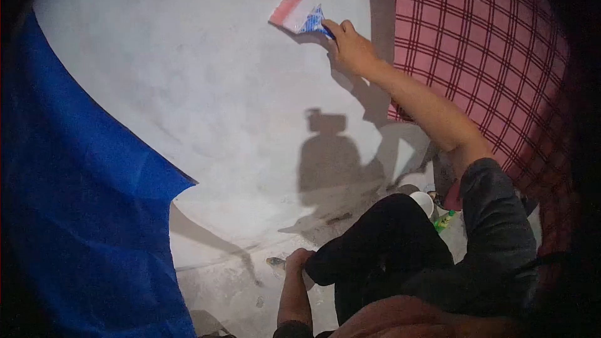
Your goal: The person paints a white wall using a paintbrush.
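Observation:
A wide paintbrush (303, 14) with pale red bristles, a white band and a blue-and-white handle is in my right hand (355, 49). My fingers are closed round the handle, and the bristles point up and left against the white wall (213, 56). The brush and arm throw shadows just beneath them on the wall. Down low, my left hand (299, 258) rests by my bent knee (375, 238), its fingers mostly hidden. Beside that hand, a small dark object (275, 263) lies on the floor.
Blue sheeting (94, 194) hangs along the left side. A pink checked cloth (463, 37) covers the right side. On the floor near my right knee are a white container (423, 203) and a green bottle (446, 220). The pale floor (238, 294) is stained.

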A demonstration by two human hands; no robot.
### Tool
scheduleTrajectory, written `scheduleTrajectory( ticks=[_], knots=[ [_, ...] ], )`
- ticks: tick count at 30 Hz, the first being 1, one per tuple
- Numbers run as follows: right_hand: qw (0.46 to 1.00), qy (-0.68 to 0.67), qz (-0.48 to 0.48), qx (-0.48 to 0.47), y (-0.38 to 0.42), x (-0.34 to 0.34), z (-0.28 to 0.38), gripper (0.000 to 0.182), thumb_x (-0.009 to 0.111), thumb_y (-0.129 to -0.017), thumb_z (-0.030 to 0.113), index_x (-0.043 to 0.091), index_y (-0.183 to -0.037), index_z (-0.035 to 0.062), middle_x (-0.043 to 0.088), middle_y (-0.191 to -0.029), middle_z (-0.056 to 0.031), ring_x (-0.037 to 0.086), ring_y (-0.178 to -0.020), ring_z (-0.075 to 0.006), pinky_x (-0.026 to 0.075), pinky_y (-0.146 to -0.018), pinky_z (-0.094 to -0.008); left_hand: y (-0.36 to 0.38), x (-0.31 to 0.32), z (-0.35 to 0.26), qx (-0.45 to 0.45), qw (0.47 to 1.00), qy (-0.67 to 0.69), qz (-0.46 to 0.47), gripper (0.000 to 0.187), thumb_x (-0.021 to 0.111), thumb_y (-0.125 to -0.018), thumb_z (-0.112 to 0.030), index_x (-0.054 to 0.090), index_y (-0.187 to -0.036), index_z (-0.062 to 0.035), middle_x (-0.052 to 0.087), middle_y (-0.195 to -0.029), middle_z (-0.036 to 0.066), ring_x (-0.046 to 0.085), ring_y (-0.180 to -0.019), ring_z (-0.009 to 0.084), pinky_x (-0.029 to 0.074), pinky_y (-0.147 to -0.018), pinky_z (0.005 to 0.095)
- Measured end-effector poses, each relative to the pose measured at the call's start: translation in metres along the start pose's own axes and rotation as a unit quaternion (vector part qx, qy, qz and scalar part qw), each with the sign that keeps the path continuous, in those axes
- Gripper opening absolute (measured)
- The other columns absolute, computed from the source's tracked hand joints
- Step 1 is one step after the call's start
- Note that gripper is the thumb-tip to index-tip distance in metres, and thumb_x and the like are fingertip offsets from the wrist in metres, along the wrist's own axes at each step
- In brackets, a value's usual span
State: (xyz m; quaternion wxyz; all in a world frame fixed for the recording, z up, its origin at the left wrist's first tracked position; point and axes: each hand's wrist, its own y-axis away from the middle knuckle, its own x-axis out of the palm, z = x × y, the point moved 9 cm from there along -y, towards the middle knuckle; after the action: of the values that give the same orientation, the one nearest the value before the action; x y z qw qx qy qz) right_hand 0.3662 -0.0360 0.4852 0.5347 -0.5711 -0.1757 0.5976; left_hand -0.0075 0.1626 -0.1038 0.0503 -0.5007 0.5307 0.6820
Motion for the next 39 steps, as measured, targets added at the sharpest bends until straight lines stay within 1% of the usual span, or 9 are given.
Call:
scheduleTrajectory(
  ticks=[3,4,7,13,20,22,25,28,39],
  knots=[
    [1.0,-0.001,0.02,-0.001,0.005,0.009,0.016,0.045,0.051,-0.094,0.019,0.04,-0.138,0.0173,0.049,-0.111,-0.0166,0.061,-0.093,-0.0341,0.052,-0.078,-0.0454,0.003,0.002,0.013,0.116,0.988,-0.07,-0.07,0.038,0.052,-0.088,-0.041,0.068,-0.113,-0.0177,0.066,-0.114,0.015,0.061,-0.111,0.0317,0.048,-0.093,0.0444],
    [1.0,-0.004,0.029,0.0,0.006,0.012,0.022,0.045,0.051,-0.094,0.019,0.041,-0.138,0.0171,0.049,-0.111,-0.0163,0.061,-0.093,-0.0337,0.052,-0.078,-0.0456,-0.008,0.005,0.038,0.011,0.998,0.046,-0.033,0.057,0.057,-0.081,-0.054,0.067,-0.115,-0.0092,0.063,-0.123,0.016,0.057,-0.119,0.0326,0.042,-0.1,0.043],
    [1.0,-0.003,0.022,-0.009,0.008,0.018,0.048,0.045,0.051,-0.094,0.019,0.041,-0.138,0.0172,0.049,-0.11,-0.0162,0.061,-0.093,-0.0335,0.052,-0.079,-0.0453,0.014,-0.005,0.054,-0.043,0.995,0.093,-0.004,0.058,0.056,-0.082,-0.054,0.065,-0.119,-0.0109,0.06,-0.127,0.015,0.055,-0.122,0.0319,0.042,-0.101,0.0445],
    [1.0,0.0,0.014,-0.01,0.004,0.036,0.088,0.045,0.051,-0.094,0.02,0.041,-0.138,0.0159,0.049,-0.111,-0.0163,0.06,-0.093,-0.034,0.052,-0.081,-0.045,0.078,-0.053,0.063,-0.064,0.992,0.103,-0.036,0.051,0.056,-0.083,-0.049,0.068,-0.112,-0.0088,0.063,-0.122,0.015,0.058,-0.117,0.0344,0.042,-0.1,0.0454],
    [0.999,-0.017,-0.051,0.008,-0.014,0.042,0.121,0.046,0.051,-0.093,0.019,0.041,-0.138,0.0132,0.048,-0.112,-0.0167,0.06,-0.094,-0.0344,0.051,-0.083,-0.0461,0.012,-0.007,0.13,-0.065,0.993,0.099,0.003,0.058,0.055,-0.082,-0.053,0.063,-0.122,-0.013,0.059,-0.131,0.013,0.054,-0.124,0.0312,0.04,-0.102,0.046],
    [0.996,-0.011,-0.07,0.05,-0.024,0.048,0.119,0.046,0.051,-0.093,0.019,0.041,-0.138,0.0138,0.048,-0.113,-0.0169,0.06,-0.096,-0.0346,0.051,-0.084,-0.0463,-0.019,0.008,0.138,0.01,0.998,0.052,-0.016,0.06,0.058,-0.079,-0.055,0.064,-0.121,-0.0115,0.059,-0.131,0.013,0.054,-0.123,0.0309,0.04,-0.102,0.0455],
    [0.995,-0.021,-0.085,0.045,-0.023,0.048,0.13,0.046,0.052,-0.093,0.019,0.041,-0.138,0.0145,0.048,-0.115,-0.0169,0.06,-0.098,-0.0347,0.051,-0.084,-0.0461,0.07,-0.038,0.124,-0.128,0.982,0.14,-0.016,0.062,0.06,-0.078,-0.055,0.065,-0.12,-0.0106,0.06,-0.129,0.013,0.055,-0.123,0.0307,0.041,-0.102,0.0446],
    [0.995,0.003,-0.09,0.053,-0.017,0.053,0.132,0.046,0.053,-0.093,0.018,0.042,-0.138,0.0151,0.048,-0.116,-0.0165,0.06,-0.098,-0.0344,0.051,-0.085,-0.0459,0.019,-0.004,0.139,-0.047,0.992,0.12,0.014,0.054,0.059,-0.082,-0.05,0.066,-0.118,-0.0117,0.062,-0.125,0.014,0.055,-0.122,0.0307,0.04,-0.101,0.0443],
    [0.992,0.008,-0.114,0.053,-0.009,0.053,0.137,0.046,0.051,-0.094,0.02,0.043,-0.139,0.0152,0.049,-0.114,-0.0153,0.059,-0.099,-0.0334,0.051,-0.083,-0.0453,-0.014,0.017,0.166,-0.024,0.993,0.114,0.0,0.054,0.056,-0.082,-0.05,0.066,-0.115,-0.0082,0.065,-0.121,0.012,0.059,-0.116,0.0303,0.043,-0.098,0.0446]
  ],
)
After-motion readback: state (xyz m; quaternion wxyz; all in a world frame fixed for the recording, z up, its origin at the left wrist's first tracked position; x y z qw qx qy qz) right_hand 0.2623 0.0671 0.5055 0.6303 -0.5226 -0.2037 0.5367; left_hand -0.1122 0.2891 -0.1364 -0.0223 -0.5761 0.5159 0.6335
